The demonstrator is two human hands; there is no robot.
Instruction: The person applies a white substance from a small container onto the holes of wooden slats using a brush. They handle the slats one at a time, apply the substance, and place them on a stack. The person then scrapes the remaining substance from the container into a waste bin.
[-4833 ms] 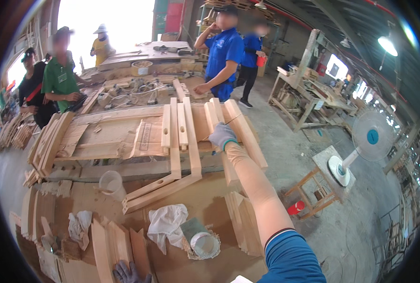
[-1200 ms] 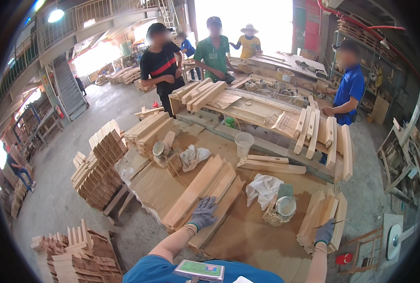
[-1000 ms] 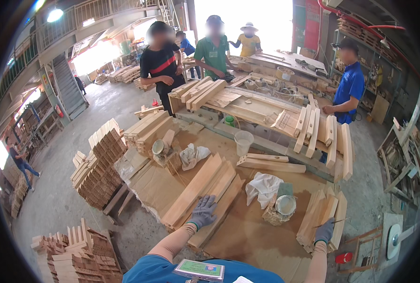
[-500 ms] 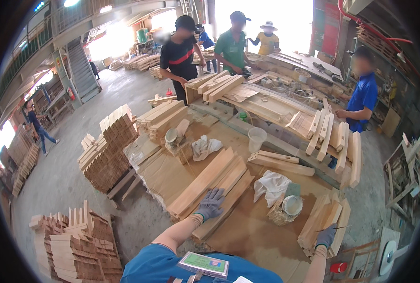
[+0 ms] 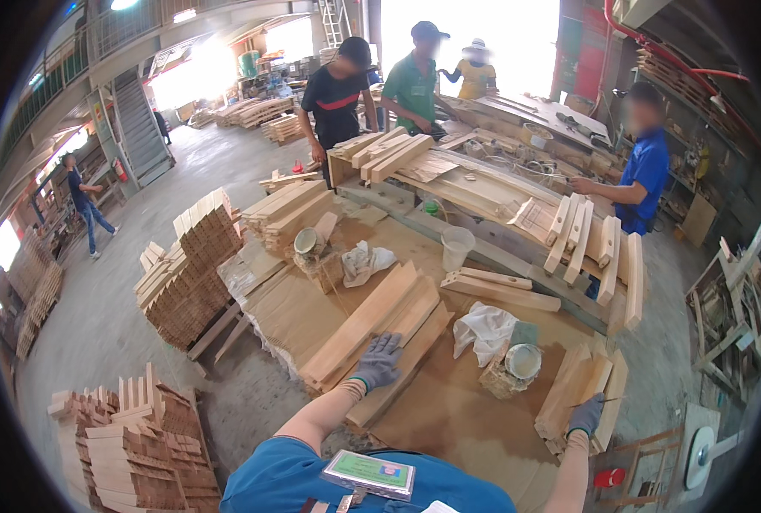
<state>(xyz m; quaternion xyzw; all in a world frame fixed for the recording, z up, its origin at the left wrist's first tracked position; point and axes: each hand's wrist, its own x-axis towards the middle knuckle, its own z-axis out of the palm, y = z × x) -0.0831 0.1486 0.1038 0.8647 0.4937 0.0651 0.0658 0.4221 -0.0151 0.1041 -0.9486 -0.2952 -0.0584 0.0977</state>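
My left hand (image 5: pixel 379 363), in a grey glove, lies with fingers spread on long pale wooden boards (image 5: pixel 367 318) side by side on the cardboard-covered table (image 5: pixel 474 415). My right hand (image 5: pixel 586 415), also gloved, is at the near right against a stack of shorter wooden pieces (image 5: pixel 566 393). A thin dark stick-like tool (image 5: pixel 613 400) sticks out of its curled fingers; its kind is too small to make out. Between my hands stand a round pot (image 5: pixel 523 362) in a crusted holder and a crumpled white cloth (image 5: pixel 485 332).
Another pot (image 5: pixel 305 240) and a white rag (image 5: pixel 367 263) sit farther left, near a translucent plastic cup (image 5: pixel 458 248). Wooden pieces are stacked (image 5: pixel 188 278) left of the table. Several people stand around a far bench (image 5: pixel 483 192) bearing wooden parts.
The view has shifted slightly. Both hands stay at the same boards and stack. Across the table, the person in black has shifted posture, and the blue-shirted person's hand reaches farther over the bench.
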